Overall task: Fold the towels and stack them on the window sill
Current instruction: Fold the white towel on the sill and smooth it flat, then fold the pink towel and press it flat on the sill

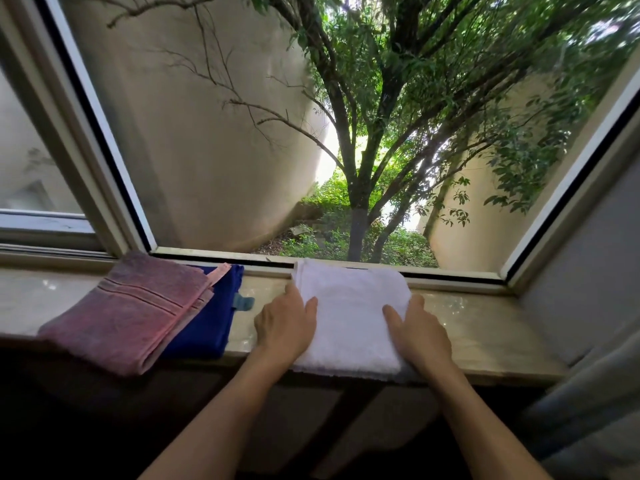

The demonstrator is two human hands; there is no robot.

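A folded white towel lies on the marble window sill, its near edge hanging a little over the front. My left hand rests flat on the towel's left edge, fingers spread. My right hand presses flat on its right side. Neither hand grips the cloth. To the left, a folded pink towel lies on top of a folded blue towel; the pink one overhangs the sill's front edge.
The window pane and frame stand right behind the towels. A slanted frame post rises at the left. A grey curtain hangs at the right. Bare sill shows at the far left and right of the white towel.
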